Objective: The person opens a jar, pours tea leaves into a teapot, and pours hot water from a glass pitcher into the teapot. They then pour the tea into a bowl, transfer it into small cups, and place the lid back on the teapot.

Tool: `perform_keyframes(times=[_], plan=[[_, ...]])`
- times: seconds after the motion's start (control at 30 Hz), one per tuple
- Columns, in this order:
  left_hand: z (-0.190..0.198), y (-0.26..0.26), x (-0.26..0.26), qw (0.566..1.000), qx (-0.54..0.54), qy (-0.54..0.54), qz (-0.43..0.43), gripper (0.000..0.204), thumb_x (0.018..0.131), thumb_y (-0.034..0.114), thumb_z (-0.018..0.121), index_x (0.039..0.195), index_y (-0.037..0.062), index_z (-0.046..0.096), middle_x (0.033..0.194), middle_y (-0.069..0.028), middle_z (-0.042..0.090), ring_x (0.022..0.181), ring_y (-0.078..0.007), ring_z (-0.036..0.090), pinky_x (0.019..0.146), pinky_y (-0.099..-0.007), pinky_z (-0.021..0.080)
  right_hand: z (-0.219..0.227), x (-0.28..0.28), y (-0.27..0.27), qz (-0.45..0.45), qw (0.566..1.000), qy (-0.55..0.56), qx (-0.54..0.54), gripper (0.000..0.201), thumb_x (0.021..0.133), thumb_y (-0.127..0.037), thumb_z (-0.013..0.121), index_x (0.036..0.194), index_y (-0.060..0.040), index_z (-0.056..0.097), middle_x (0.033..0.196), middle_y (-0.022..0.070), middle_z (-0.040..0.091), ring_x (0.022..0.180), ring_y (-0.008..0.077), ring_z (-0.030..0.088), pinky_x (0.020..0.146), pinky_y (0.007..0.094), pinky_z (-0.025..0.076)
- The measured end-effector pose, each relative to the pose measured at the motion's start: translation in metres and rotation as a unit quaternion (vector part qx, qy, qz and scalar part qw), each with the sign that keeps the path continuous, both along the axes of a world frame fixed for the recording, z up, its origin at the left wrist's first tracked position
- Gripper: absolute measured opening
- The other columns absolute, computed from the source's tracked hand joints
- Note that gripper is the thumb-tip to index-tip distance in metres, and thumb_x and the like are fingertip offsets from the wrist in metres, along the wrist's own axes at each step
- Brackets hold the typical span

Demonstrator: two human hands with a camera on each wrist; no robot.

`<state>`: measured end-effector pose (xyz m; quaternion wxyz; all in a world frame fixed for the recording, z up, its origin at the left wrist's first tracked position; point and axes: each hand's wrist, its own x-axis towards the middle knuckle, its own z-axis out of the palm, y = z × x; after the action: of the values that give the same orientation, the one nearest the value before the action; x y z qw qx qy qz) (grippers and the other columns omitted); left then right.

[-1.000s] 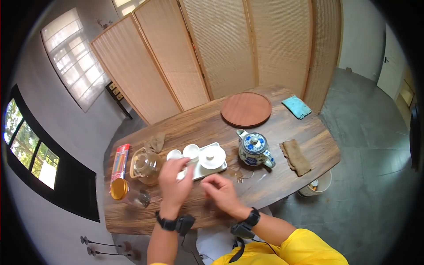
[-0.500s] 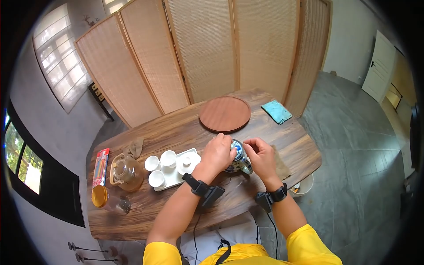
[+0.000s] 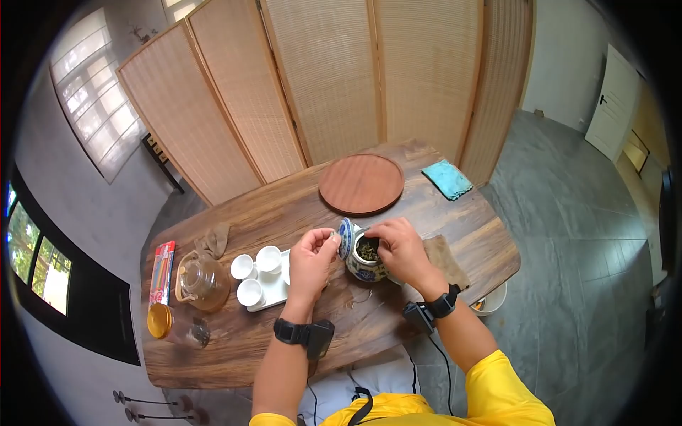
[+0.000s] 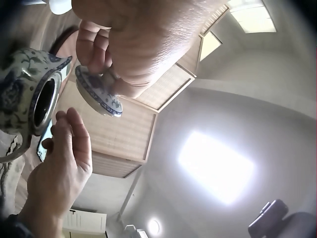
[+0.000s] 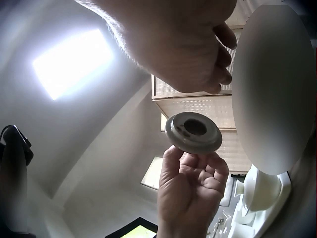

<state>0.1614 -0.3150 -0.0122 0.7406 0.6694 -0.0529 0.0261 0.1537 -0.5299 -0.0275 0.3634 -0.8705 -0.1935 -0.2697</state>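
Wooden table [image 3: 220, 355]: left grip [image 3: 312, 264] pinching lid [image 3: 346, 238] beside teapot [image 3: 366, 272]; right grip [image 3: 408, 253] unclear.

Passable: table [image 3: 369, 319] before teapot [image 3: 366, 272] | obstacles left: white cups [image 3: 250, 292] (clustered)

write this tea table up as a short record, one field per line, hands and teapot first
left hand: holds the lid, tilted, clear of the teapot
right hand: at the teapot's mouth, nothing visible in its fingers
teapot: blue-and-white, uncovered, leaves visible inside
cups: three, white, grouped around the left end of the white tray
far left: glass kettle, gold-topped jar, red-and-blue packet
far side: round wooden tray, turquoise cloth
table: brown wood, wet marks near the teapot
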Motion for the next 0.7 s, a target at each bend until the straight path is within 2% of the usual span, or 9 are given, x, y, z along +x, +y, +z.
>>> perform_keyframes(times=[0.03, 0.13, 0.23, 0.33, 0.43, 0.53, 0.63, 0.7], plan=[[-0.002, 0.001, -0.003, 1.0, -0.006, 0.003, 0.003, 0.026, 0.099, 0.017, 0.076, 0.116, -0.0018, 0.071, 0.096, -0.0005, 0.072, 0.079, -0.0065, 0.062, 0.072, -0.0229, 0.052, -0.001, 0.0, 0.001, 0.011, 1.0, -0.019, -0.017, 0.031, 0.081, 0.003, 0.069, 0.108, -0.0084, 0.077, 0.113, 0.0119, 0.074, 0.112, 0.0344, 0.063, 0.099, 0.0434, 0.052], [-0.004, 0.001, -0.008, 0.998, -0.056, 0.031, 0.01, 0.025, 0.1, 0.017, 0.075, 0.117, -0.0006, 0.07, 0.098, -0.0011, 0.072, 0.08, -0.0069, 0.062, 0.072, -0.023, 0.051, 0.001, -0.001, 0.005, 0.013, 0.995, -0.088, -0.033, 0.021, 0.081, -0.002, 0.073, 0.101, -0.0085, 0.074, 0.102, 0.0129, 0.07, 0.101, 0.0369, 0.063, 0.089, 0.0474, 0.051], [-0.01, 0.003, -0.009, 0.994, -0.101, 0.039, -0.009, 0.024, 0.1, 0.017, 0.074, 0.117, 0.0001, 0.07, 0.099, -0.0015, 0.072, 0.081, -0.0067, 0.063, 0.073, -0.0234, 0.052, 0.009, -0.004, 0.006, 0.008, 0.999, -0.028, 0.018, 0.013, 0.083, -0.007, 0.078, 0.095, -0.008, 0.072, 0.092, 0.0129, 0.068, 0.093, 0.0374, 0.062, 0.081, 0.0489, 0.05], [-0.01, 0.001, -0.009, 0.994, -0.1, 0.033, -0.01, 0.024, 0.1, 0.017, 0.074, 0.117, 0.0003, 0.07, 0.099, -0.001, 0.072, 0.081, -0.0059, 0.062, 0.073, -0.023, 0.052, 0.013, -0.007, 0.01, 0.001, 1.0, -0.006, 0.011, 0.014, 0.084, -0.011, 0.08, 0.092, -0.0075, 0.069, 0.085, 0.0126, 0.066, 0.087, 0.0378, 0.062, 0.076, 0.0497, 0.048], [-0.009, -0.002, -0.008, 0.997, -0.067, 0.028, 0.005, 0.023, 0.1, 0.015, 0.074, 0.116, 0.0001, 0.07, 0.099, -0.0005, 0.071, 0.081, -0.0055, 0.062, 0.073, -0.0224, 0.052, 0.012, -0.009, 0.009, -0.024, 0.999, 0.031, -0.021, 0.013, 0.084, -0.007, 0.08, 0.092, -0.005, 0.07, 0.089, 0.0112, 0.07, 0.091, 0.0351, 0.064, 0.081, 0.0454, 0.051], [-0.001, -0.007, -0.011, 0.999, -0.037, 0.017, 0.012, 0.023, 0.099, 0.012, 0.075, 0.117, -0.0006, 0.07, 0.097, 0.0003, 0.07, 0.08, -0.005, 0.061, 0.073, -0.0217, 0.052, -0.001, -0.008, 0.007, -0.035, 0.997, -0.054, 0.037, 0.015, 0.085, -0.005, 0.078, 0.098, -0.0041, 0.071, 0.101, 0.0127, 0.071, 0.1, 0.0351, 0.064, 0.087, 0.0443, 0.051], [-0.008, -0.015, -0.006, 0.999, 0.015, -0.038, 0.022, 0.022, 0.097, 0.01, 0.076, 0.114, -0.0019, 0.07, 0.096, 0.0003, 0.069, 0.079, -0.0051, 0.06, 0.072, -0.0216, 0.052, -0.003, -0.015, 0.007, -0.041, 0.987, -0.12, 0.104, 0.019, 0.085, -0.003, 0.075, 0.103, -0.0028, 0.07, 0.106, 0.0163, 0.071, 0.096, 0.0392, 0.064, 0.085, 0.0466, 0.051], [-0.01, -0.023, -0.003, 0.993, 0.086, -0.076, 0.037, 0.022, 0.095, 0.01, 0.077, 0.112, -0.0024, 0.071, 0.095, 0.0, 0.069, 0.078, -0.0055, 0.06, 0.071, -0.0222, 0.052, -0.015, -0.02, 0.004, -0.064, 0.983, -0.117, 0.128, 0.02, 0.087, -0.003, 0.075, 0.107, -0.0022, 0.071, 0.108, 0.0165, 0.071, 0.098, 0.0387, 0.064, 0.086, 0.046, 0.051]])
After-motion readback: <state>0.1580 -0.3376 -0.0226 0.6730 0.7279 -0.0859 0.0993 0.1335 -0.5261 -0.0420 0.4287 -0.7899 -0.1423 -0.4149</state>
